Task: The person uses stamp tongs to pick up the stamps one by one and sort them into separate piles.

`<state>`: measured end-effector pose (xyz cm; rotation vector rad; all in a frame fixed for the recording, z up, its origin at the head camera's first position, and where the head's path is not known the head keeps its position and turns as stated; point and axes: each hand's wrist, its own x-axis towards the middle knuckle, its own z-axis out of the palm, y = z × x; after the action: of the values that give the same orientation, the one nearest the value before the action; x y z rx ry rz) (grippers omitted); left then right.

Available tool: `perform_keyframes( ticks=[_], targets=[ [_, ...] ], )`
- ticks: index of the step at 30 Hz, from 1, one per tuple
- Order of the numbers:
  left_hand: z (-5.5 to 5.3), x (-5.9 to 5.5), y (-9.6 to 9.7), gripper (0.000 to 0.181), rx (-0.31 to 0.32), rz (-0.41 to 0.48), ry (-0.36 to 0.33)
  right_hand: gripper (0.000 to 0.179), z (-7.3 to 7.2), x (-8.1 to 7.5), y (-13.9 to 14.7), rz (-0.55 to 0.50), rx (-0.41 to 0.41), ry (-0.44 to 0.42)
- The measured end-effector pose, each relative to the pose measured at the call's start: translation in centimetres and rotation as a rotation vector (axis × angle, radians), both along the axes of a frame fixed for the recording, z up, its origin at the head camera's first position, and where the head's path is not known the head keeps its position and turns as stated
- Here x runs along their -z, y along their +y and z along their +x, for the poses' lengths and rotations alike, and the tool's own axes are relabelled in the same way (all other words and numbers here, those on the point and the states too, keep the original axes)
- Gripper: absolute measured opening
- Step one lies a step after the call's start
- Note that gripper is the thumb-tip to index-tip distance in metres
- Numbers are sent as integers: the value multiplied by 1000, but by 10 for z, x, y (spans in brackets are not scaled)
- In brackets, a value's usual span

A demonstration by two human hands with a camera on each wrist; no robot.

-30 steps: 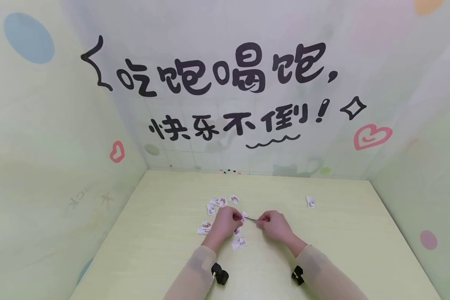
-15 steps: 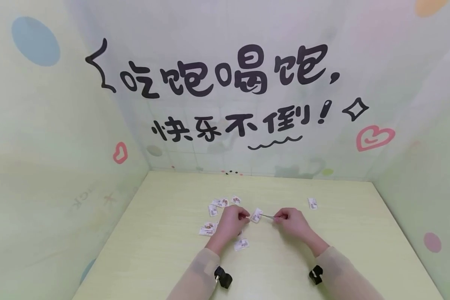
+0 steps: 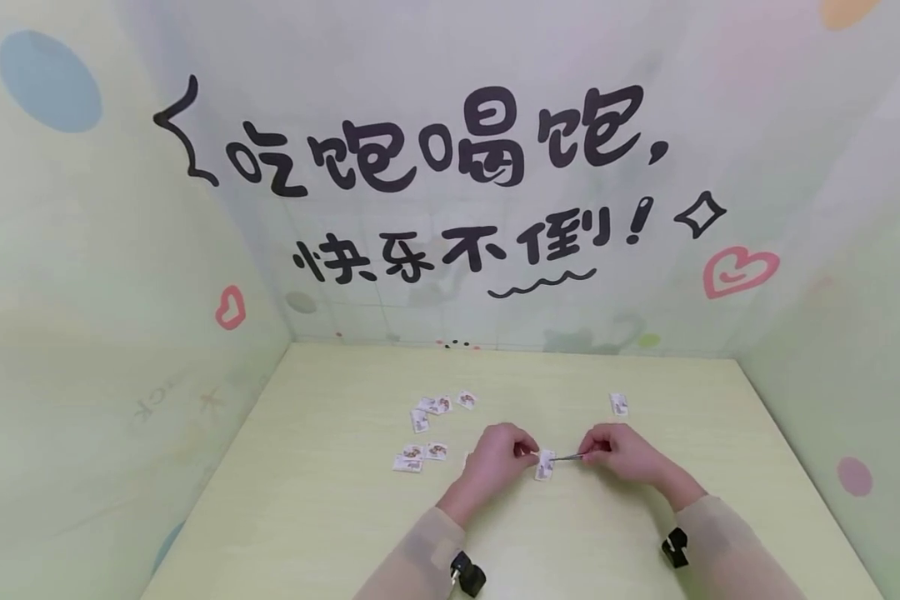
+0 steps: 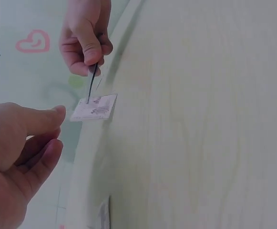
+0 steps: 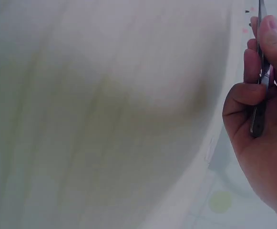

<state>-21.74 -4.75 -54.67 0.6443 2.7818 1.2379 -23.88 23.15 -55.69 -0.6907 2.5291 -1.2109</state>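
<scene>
Head view: right grip (image 3: 621,452) tight on tweezers (image 3: 568,457) with card (image 3: 544,468), left grip (image 3: 497,458) slack, empty, other cards (image 3: 437,452) around

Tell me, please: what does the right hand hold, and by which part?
The right hand holds tweezers behind the tips, which grip a small card near the edge facing that hand.

Rear wall (image 3: 390,50), 2 lines black lettering (image 3: 450,147), line 1 "吃饱喝饱,", line 2 "快乐不倒!", card (image 4: 101,109) print illegible.
</scene>
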Motion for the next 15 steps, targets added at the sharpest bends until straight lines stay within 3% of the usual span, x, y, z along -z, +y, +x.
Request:
perform_keyframes(
  ticks=[9,15],
  targets=[
    [6,17,15,9,45,-20,-42,4,-5,5,-2,46,-31,-16],
    [8,17,17,9,38,-49,-87,6,-8,7,-5,59,-41,-2]
  ],
)
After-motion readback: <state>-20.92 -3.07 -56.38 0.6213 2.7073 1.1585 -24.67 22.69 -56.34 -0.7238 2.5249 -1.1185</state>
